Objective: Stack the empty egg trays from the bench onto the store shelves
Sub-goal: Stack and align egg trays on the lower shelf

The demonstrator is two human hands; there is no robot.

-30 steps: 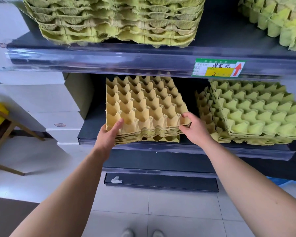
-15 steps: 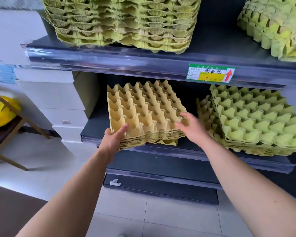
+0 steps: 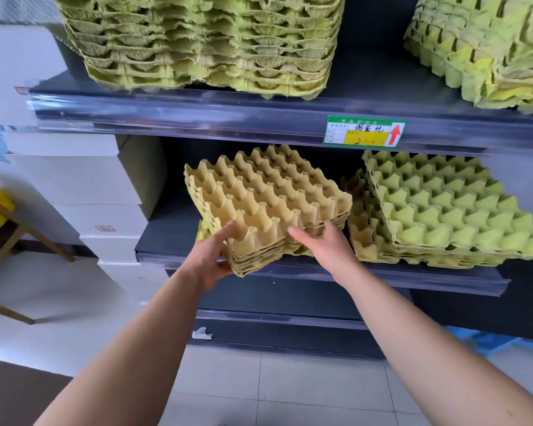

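A stack of tan empty egg trays (image 3: 268,198) lies on the dark lower shelf (image 3: 166,238), turned at an angle, its near corner sticking out over the shelf edge. My left hand (image 3: 211,262) grips that near-left corner, thumb on top and fingers underneath. My right hand (image 3: 323,244) rests against the stack's front edge with straight fingers pointing left. Beside it on the right sits a green tray stack (image 3: 443,210), close to the tan stack's right corner.
On the upper shelf stand a tall green tray stack (image 3: 203,41) and another (image 3: 486,47) at the right. A price label (image 3: 363,130) hangs on its edge. White boxes (image 3: 74,179) and a wooden chair (image 3: 22,238) are at the left.
The tan stack has been turned clockwise and now sits skewed. My left hand shifted to the near corner, and my right hand slid left along the front edge.
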